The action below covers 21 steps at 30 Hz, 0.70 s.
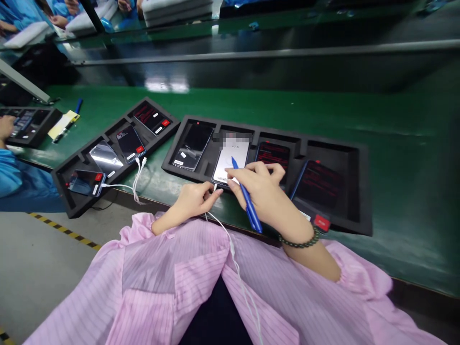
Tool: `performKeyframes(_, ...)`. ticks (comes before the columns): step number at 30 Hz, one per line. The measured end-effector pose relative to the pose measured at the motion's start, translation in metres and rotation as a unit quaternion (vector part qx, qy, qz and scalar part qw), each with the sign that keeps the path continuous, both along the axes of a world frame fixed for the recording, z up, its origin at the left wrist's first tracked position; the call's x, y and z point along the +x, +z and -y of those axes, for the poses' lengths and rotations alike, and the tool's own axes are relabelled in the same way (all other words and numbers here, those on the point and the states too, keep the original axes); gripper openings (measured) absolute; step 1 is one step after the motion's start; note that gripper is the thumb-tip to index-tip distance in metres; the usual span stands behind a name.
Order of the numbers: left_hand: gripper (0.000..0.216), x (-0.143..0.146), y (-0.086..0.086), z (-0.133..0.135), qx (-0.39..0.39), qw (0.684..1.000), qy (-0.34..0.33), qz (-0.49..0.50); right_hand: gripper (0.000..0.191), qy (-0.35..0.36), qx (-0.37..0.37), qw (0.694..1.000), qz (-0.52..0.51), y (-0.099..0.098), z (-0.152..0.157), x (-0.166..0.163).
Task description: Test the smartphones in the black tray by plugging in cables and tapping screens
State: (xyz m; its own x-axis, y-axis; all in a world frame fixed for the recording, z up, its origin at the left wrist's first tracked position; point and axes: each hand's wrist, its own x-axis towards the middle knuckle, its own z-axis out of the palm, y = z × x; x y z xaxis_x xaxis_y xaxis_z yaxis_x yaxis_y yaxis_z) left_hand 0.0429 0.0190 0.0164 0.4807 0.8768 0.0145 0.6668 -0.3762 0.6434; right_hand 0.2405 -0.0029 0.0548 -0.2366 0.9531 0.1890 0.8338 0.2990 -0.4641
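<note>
Lit white-screened smartphone (231, 163) in black foam tray (359, 191) on green counter (395, 129): light, rigid, slippery glass, best gripped by edges; left hand (192, 201) pinching white cable plug (214, 188) at its base, right hand (260, 189) closed on blue pen (247, 203).

Setting: electronics assembly or test line in a factory.
Evidence: long green-topped bench (395, 143) running the width of the view, with a dark conveyor lane and a grey metal rail (287, 51) behind it. Black foam trays with rectangular compartments (345, 191), (82, 196), (36, 134), each compartment holding a smartphone; several screens show red text. White cables (138, 175) plugged into phones. Pink striped anti-static smock (172, 278) on the wearer; light blue work smocks on neighbouring people (14, 172). Yellow-and-black striped marking tape (64, 232) on the grey floor.
</note>
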Motion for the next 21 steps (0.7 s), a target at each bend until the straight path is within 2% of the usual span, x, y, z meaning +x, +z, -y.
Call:
performKeyframes(3,0.027,0.001,-0.005,0.0,0.021,1.0,0.017,-0.008,0.039,0.018,-0.003,1.0,0.024,0.0,-0.005,-0.003)
performKeyframes(5,0.03,-0.004,-0.009,-0.001,0.051,0.998,0.028,-0.009,0.043,0.009,0.008,1.0,0.003,0.001,-0.004,0.0)
performKeyframes(7,0.033,-0.01,-0.014,-0.001,0.107,0.993,0.04,0.011,0.047,-0.015,0.011,0.995,-0.094,0.002,0.0,0.004)
performKeyframes(9,0.035,-0.016,-0.019,-0.002,0.177,0.983,0.028,0.05,0.048,-0.058,-0.007,0.972,-0.225,0.003,0.008,0.005)
performKeyframes(12,0.034,-0.018,-0.023,-0.003,0.25,0.963,-0.006,0.1,0.025,-0.121,-0.038,0.939,-0.32,0.003,0.016,-0.002)
performKeyframes(15,0.033,-0.016,-0.022,-0.003,0.258,0.96,-0.012,0.108,0.005,-0.141,-0.039,0.937,-0.317,-0.002,0.016,-0.01)
performKeyframes(21,0.033,-0.013,-0.018,-0.003,0.215,0.97,-0.004,0.111,0.009,-0.132,-0.005,0.941,-0.311,-0.015,0.007,-0.015)
